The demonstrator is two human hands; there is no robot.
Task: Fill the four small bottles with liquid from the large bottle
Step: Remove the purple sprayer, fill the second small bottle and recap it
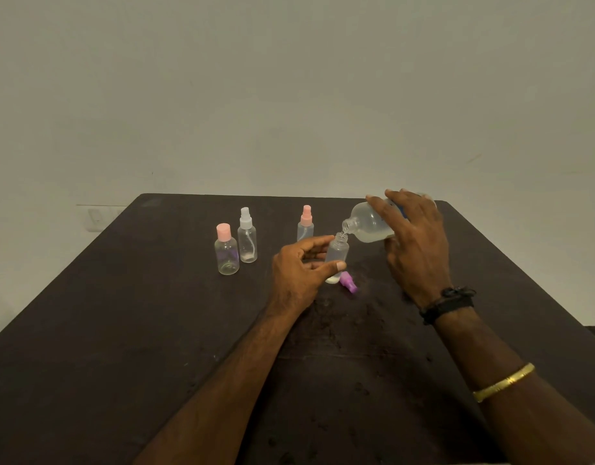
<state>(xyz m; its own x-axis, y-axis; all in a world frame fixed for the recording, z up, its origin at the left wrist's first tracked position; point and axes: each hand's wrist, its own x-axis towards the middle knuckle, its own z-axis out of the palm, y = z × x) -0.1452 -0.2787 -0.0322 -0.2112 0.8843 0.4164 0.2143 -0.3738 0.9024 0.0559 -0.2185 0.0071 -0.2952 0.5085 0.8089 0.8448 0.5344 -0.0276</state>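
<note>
Large bottle tipped on its side above the table, open neck pointing left and down, just over the mouth of the open small bottle; thin stream of clear liquid between the two. Gripped from above by the right hand, fingers curled round its body. Hangs close to the table's far edge, near the far right corner.

Open small bottle upright, base on the table, a little liquid at its bottom, pinched between thumb and fingers of the left hand. Purple cap on its side just right of that base.

Broad dark surface to the left of the bottles and along the whole near side, under both forearms.

Blue label patch on the large bottle, mostly under the fingers; writing unreadable.

Count: one large bottle, one loose cap, four small bottles. Three of them capped and upright:
- pink-capped bottle, just beside the next
- white spray bottle
- pink spray bottle, partly hidden behind the left fingers

Black wristbands and a gold bangle on the right arm.
</note>
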